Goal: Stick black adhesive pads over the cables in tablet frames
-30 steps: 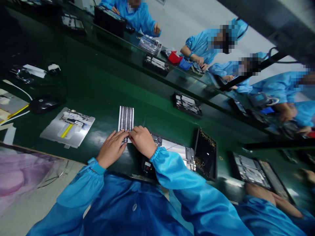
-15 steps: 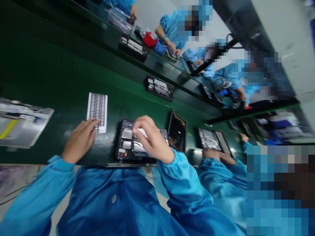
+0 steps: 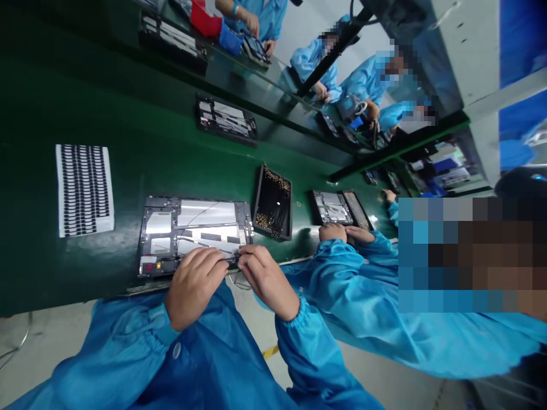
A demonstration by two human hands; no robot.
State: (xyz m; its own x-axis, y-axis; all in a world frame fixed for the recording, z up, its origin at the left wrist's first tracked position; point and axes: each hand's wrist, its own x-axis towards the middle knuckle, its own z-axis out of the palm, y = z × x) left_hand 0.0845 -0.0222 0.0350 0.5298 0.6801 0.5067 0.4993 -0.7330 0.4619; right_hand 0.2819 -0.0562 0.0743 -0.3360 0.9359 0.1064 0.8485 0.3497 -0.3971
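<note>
An opened device with silver plates and thin cables (image 3: 207,213) lies flat on the green table (image 3: 128,176) close to the front edge. My left hand (image 3: 197,285) rests over its lower edge with fingers bent together; what they pinch, if anything, is hidden. Beside it, my right hand (image 3: 267,279) has its fingertips closed at the device's lower right corner, on something too small to name. To the left lies a white sheet with rows of black strips (image 3: 85,191). A black tray holding small gold-tipped parts (image 3: 273,202) sits right of the device.
Another opened device (image 3: 226,119) lies farther back. At the right, a person's hands (image 3: 335,232) are at a further device (image 3: 331,206). Across a glass shelf are people in blue, a red bin (image 3: 205,18) and a blue bin (image 3: 231,40).
The view has shifted right. My left hand has left the strip sheet and come to the device's lower edge. My right hand has moved from above the device to its lower right corner.
</note>
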